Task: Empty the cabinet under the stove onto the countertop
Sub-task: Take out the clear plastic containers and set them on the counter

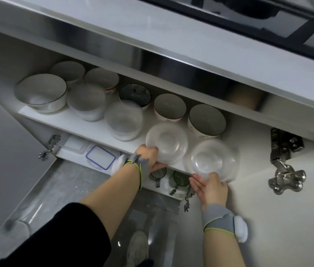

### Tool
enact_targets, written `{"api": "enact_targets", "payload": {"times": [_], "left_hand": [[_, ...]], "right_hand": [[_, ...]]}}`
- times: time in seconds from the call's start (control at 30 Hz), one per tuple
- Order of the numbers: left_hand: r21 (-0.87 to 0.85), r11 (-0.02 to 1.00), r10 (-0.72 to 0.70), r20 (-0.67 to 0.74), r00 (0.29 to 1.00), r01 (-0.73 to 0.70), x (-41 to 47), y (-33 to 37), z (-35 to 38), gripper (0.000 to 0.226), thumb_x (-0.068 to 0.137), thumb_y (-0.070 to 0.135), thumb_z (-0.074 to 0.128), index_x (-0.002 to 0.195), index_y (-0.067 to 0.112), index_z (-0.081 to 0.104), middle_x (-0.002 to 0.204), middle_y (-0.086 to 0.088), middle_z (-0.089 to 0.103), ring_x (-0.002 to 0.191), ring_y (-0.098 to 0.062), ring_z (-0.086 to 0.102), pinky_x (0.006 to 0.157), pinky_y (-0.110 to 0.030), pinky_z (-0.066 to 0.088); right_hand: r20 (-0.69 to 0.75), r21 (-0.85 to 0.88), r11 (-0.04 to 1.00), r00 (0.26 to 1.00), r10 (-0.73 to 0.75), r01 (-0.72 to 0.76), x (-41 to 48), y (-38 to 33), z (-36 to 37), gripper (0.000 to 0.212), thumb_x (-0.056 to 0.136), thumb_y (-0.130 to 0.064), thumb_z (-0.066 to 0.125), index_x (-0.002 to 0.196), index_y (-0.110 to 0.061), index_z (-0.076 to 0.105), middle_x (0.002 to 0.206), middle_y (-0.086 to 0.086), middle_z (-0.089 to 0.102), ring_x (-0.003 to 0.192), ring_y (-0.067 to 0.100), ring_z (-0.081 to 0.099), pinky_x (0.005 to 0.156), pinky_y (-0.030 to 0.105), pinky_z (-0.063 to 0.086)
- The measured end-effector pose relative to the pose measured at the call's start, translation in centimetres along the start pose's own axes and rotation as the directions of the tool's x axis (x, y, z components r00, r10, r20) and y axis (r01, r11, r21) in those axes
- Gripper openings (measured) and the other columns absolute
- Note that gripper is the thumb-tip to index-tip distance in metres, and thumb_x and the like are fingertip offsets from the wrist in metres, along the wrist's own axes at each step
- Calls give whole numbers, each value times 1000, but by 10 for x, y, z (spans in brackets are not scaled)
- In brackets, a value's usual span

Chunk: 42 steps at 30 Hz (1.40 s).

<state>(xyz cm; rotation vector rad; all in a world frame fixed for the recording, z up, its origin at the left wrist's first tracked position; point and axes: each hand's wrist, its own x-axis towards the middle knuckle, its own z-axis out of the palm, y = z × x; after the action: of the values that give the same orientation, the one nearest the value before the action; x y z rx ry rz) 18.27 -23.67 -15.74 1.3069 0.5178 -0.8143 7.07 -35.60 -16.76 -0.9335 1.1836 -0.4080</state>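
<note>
Item: open cabinet under the stove, white upper shelf (86, 126), removal in progress.

Location of goods: stack of clear round plastic bowls (166, 143) at the shelf's front edge; second clear round plastic bowl stack (213, 158) just beside it, overhanging the edge; behind, white ceramic bowl with thin dark rim (40, 92) and several more bowls, untouched.

Hands: left hand (148, 158) curled round the near rim of the first stack; right hand (212, 187) holding the second by its near side, thumb apparently on the rim, fingers spread beneath.

Hazards, as judged: thin nested plastic, likely to flex and slide apart if tilted on the lift; one-handed grips at one side only, so sagging far edges probable; snagging on the shelf lip or the steel door hinge (285, 160) possible; knocking neighbouring ceramic bowls on withdrawal.

Destination: white countertop (113, 26) above, beside black glass stove (267, 26); bare strip near the front.

Surroundings: lower shelf with blue-trimmed lidded rectangular container (100, 157) and clear glass mugs (180, 179); grey speckled floor (65, 189).
</note>
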Motion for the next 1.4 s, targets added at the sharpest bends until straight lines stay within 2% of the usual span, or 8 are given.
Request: {"api": "enact_targets", "payload": {"times": [0.1,0.23,0.37,0.5,0.8,0.97,1.27,1.4], "left_hand": [[-21,999,30,-7,1000,-30,-18,-7,-20,28,89,-1,39,116,4,45,91,-15,59,70,-32,66,54,-37,60],[-45,991,120,-82,989,-124,-61,-23,-56,35,87,-3,40,121,5,44,112,-20,59,78,-33,68,54,-37,60],[-118,976,174,-87,981,-184,-116,-32,-83,28,88,-7,34,107,7,48,97,-17,60,84,-37,65,50,-32,58],[-127,960,238,-95,967,-249,-166,-37,-98,30,89,-6,33,109,10,48,100,-17,62,91,-41,65,49,-30,58],[-113,880,457,-68,887,-461,-261,-37,-126,36,88,-6,35,103,17,57,107,-18,65,93,-38,67,55,-29,57],[-133,879,455,-54,889,-458,-266,-26,-129,33,89,-2,41,117,10,53,112,-19,65,90,-35,69,57,-28,57],[-78,871,482,-58,874,-486,-289,45,-101,29,90,-2,41,108,14,56,110,-19,65,89,-34,70,61,-31,60],[-21,883,469,-20,883,-469,-317,81,-67,24,89,-2,42,102,12,58,107,-20,66,86,-34,70,59,-29,59]], "right_hand": [[14,-10,1000,1000,-15,15,-16,-2,-4,25,93,-10,33,117,-3,38,86,27,63,68,32,65,52,28,57],[52,-21,1000,999,3,-2,-50,0,-12,35,94,-10,34,127,1,38,100,34,61,73,35,64,60,33,59],[125,-44,999,992,8,-3,-96,2,-22,36,97,-10,35,128,6,41,105,38,59,75,37,62,49,27,56],[191,-59,997,981,-39,51,-138,-1,-35,37,93,-7,36,127,4,45,110,38,59,68,34,63,46,26,56],[317,-58,985,939,-136,163,-224,-25,-60,32,95,-13,39,123,2,46,97,30,62,61,27,69,47,24,55],[379,-21,977,906,-190,214,-245,-38,-56,28,96,-12,40,120,-3,50,88,25,66,60,25,70,50,25,55],[382,-19,977,904,-190,213,-264,-101,-21,29,96,-16,41,123,-6,47,96,27,67,64,27,71,50,26,55],[347,-3,977,917,-197,211,-279,-153,-27,13,96,-13,41,104,-12,51,68,9,69,58,25,69,49,26,56]]}}
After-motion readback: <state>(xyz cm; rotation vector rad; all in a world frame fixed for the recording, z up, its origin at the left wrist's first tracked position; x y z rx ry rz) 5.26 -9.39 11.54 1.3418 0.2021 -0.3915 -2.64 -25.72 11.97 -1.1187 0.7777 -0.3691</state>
